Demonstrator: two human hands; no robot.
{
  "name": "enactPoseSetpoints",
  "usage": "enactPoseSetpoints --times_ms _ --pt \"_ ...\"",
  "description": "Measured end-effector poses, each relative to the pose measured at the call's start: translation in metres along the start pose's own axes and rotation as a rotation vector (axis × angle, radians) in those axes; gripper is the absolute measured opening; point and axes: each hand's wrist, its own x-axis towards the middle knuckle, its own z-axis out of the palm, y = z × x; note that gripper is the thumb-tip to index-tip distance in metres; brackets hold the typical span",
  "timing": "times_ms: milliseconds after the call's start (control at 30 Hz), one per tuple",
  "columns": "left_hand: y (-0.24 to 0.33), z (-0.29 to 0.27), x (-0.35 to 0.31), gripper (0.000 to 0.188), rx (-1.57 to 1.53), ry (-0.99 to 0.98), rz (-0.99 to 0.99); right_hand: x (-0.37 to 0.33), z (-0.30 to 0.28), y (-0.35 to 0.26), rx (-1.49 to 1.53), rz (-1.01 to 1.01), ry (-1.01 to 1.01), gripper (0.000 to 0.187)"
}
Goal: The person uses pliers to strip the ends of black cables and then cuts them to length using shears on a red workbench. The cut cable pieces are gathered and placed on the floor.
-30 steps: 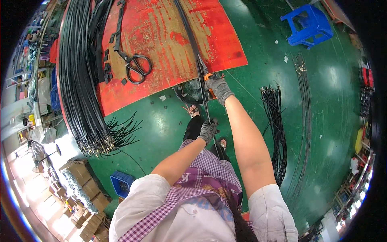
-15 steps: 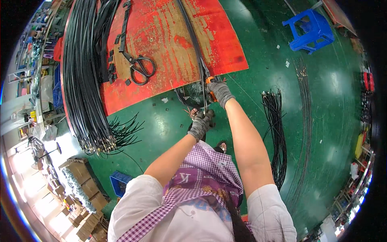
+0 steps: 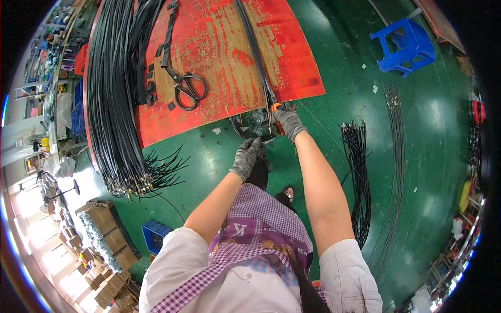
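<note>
My right hand [image 3: 290, 124], in a grey knit glove, is closed round an orange-handled tool [image 3: 276, 108] at the table's front edge; its exact kind is partly hidden by the glove. A narrow bundle of black cables [image 3: 252, 46] runs down the tabletop to this tool. My left hand [image 3: 246, 158], also gloved, is off the table edge, lower and to the left of the right one. Its fingers are pinched together, and what they hold, if anything, does not show. Black-handled scissors [image 3: 191, 92] lie on the red, worn tabletop [image 3: 214, 57].
A thick bundle of black cables [image 3: 112, 99] hangs over the table's left side. Below the front edge stands a dark bin [image 3: 255, 121]. More cables hang at the right [image 3: 356, 172]. A blue stool [image 3: 403, 48] and a blue crate [image 3: 155, 236] are on the green floor.
My left hand has moved left, away from the cable ends below the tool, where it was gripping. My right hand stays at the table edge with the orange-handled tool. The view has shifted slightly.
</note>
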Motion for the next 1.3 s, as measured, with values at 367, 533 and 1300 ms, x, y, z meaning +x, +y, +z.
enactPoseSetpoints --times_ms 367,533,1300 --pt "0.032 -0.023 0.01 0.015 -0.213 0.128 0.072 -0.018 -0.005 -0.019 0.982 0.399 0.053 0.012" --pt "0.052 -0.029 0.018 0.012 -0.215 0.074 0.102 -0.007 -0.01 -0.013 0.707 0.194 0.104 0.012" --pt "0.221 0.029 0.078 0.028 -0.404 -0.307 0.053 -0.001 -0.071 -0.164 1.283 0.444 -0.015 0.016"
